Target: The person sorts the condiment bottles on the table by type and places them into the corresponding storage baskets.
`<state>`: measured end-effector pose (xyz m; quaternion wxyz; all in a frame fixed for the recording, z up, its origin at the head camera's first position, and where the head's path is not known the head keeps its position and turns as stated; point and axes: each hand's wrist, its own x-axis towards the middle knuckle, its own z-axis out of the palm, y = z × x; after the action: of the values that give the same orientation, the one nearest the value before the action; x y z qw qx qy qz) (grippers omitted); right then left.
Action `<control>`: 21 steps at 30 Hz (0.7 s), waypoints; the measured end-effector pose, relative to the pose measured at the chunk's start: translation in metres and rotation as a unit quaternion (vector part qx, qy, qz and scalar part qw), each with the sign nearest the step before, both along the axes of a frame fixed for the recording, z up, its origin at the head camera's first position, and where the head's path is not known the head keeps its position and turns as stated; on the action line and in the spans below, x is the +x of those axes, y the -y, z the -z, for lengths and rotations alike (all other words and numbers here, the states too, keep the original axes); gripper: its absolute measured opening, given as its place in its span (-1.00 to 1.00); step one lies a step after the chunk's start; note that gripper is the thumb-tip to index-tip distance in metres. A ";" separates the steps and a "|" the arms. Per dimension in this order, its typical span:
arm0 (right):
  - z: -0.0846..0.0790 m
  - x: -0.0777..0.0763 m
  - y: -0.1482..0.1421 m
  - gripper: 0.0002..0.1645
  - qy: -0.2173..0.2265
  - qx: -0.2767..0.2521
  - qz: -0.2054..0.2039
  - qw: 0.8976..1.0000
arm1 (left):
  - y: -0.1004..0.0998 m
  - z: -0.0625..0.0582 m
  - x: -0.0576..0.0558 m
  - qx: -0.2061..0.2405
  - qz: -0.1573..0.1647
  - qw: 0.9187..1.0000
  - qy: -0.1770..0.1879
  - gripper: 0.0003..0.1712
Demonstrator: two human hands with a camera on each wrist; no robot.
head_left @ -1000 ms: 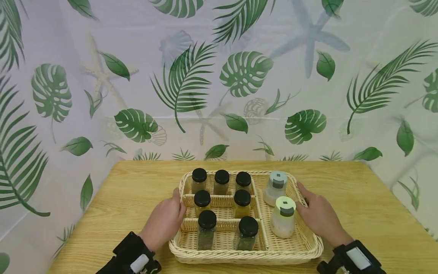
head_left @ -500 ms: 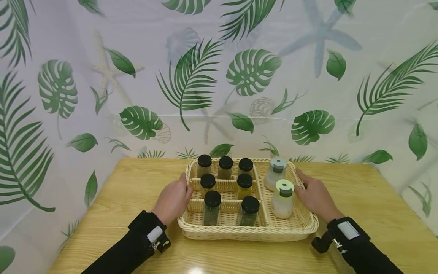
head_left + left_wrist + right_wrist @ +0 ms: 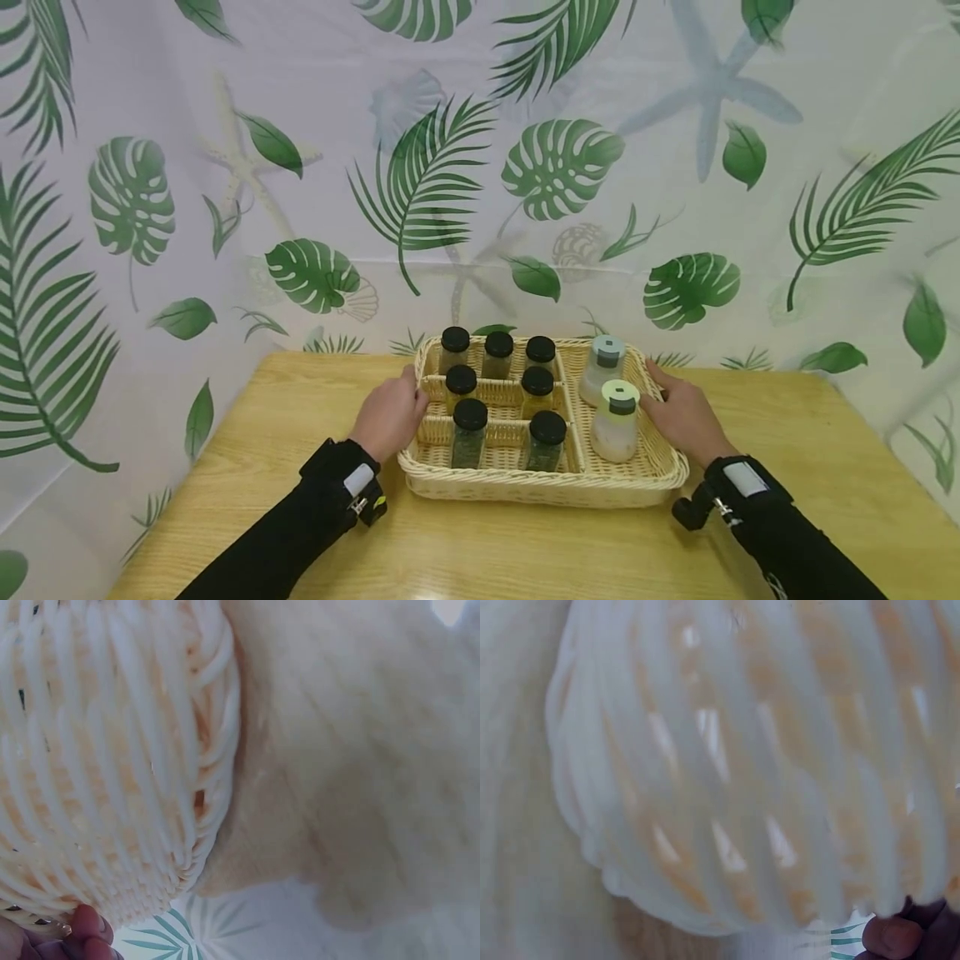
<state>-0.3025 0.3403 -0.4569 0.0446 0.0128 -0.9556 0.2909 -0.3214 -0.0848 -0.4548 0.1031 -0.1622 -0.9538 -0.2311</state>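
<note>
A cream woven basket [image 3: 540,487] with dividers sits near the table's far edge in the head view. My left hand [image 3: 390,415] grips its left side, and my right hand [image 3: 684,419] holds the right side. Several black-capped glass jars [image 3: 469,437] stand in the left compartments. On the right, the wide compartment carries a blue-lidded seasoning jar [image 3: 602,371] and a yellow-lidded seasoning jar [image 3: 617,425]. Both wrist views look closely at the basket's woven wall [image 3: 97,750], with fingertips [image 3: 91,922] at its rim. Whether its base touches the wood cannot be told.
Pale wooden table [image 3: 480,550] surface extends in front of the basket and to both sides. Right behind the far edge hangs a white cloth [image 3: 315,192] with green leaf prints.
The basket, with all its jars, has moved away from me toward the back of the table. Both hands have kept their hold and travelled with it; the head view has shifted slightly.
</note>
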 end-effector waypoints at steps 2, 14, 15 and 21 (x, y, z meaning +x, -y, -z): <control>0.001 -0.002 -0.002 -0.20 0.000 -0.001 -0.001 1.000 | -0.002 0.000 -0.002 0.007 0.000 1.000 0.011 -0.80; 0.000 -0.014 -0.002 -0.19 -0.005 -0.012 0.006 1.000 | 0.000 -0.008 -0.013 0.001 -0.004 1.000 0.015 -0.83; 0.000 -0.015 -0.002 -0.19 -0.005 -0.013 0.006 1.000 | 0.001 -0.009 -0.012 0.000 -0.004 1.000 0.017 -0.82; 0.000 -0.013 -0.005 -0.19 -0.005 0.017 -0.010 1.000 | 0.004 -0.011 -0.009 -0.013 -0.015 1.000 0.015 -0.71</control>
<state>-0.3153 0.3450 -0.4571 0.0460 0.0241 -0.9601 0.2749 -0.3306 -0.0887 -0.4437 0.0906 -0.1455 -0.9605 -0.2192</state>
